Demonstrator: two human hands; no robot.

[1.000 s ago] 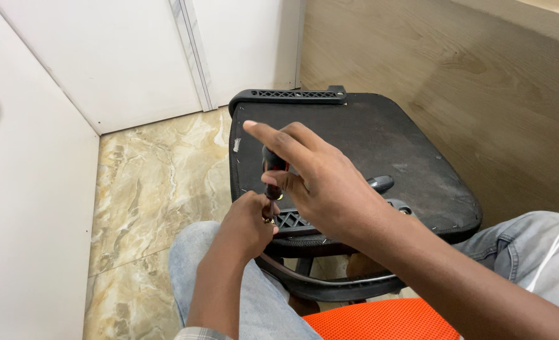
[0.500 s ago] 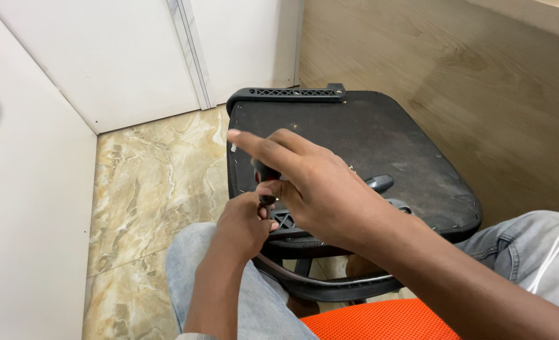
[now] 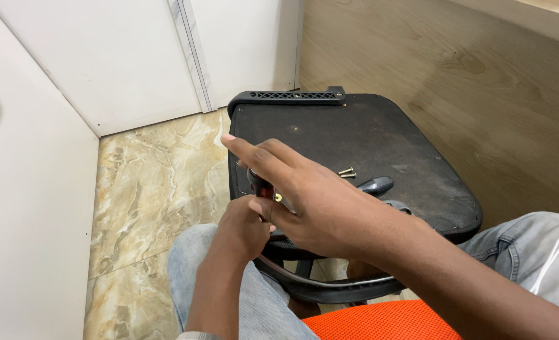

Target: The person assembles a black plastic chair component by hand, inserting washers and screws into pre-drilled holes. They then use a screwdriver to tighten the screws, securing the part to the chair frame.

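Seated person, jeans-clad knees in view, working over an upturned black chair seat [image 3: 380, 135] that lies underside-up ahead of the knees. The seat serves as the carrying surface here.

Left hand [image 3: 245, 228]: curled closed at the near left edge of the seat, fingers wrapped on something small. What exactly it pinches is hidden by the other hand; it looks to be steadying the work from below.

Right hand [image 3: 320, 204]: crosses over the left, thumb and middle fingers closed round a dark tool handle [image 3: 260, 184] with a reddish part and a small brass-coloured bit near its lower end. The index finger points straight out toward the far left corner, not gripping. Judged a screwdriver-type grip, the handle held near upright at the seat's near left edge, but the tip is hidden.

Loose brass screws [image 3: 346, 172] lie on the seat's middle, just beyond the right hand, probably parked there to stay within reach. A black lever [image 3: 375, 185] pokes out beside them, toward the near right.

A black slotted plastic bracket [image 3: 287, 96] runs along the seat's far edge. Marble-pattern floor [image 3: 147, 182] to the left, white panels behind, a wooden wall to the right. An orange mesh cushion [image 3: 380, 322] sits at the bottom. A white cable [image 3: 553, 261] crosses the right knee.
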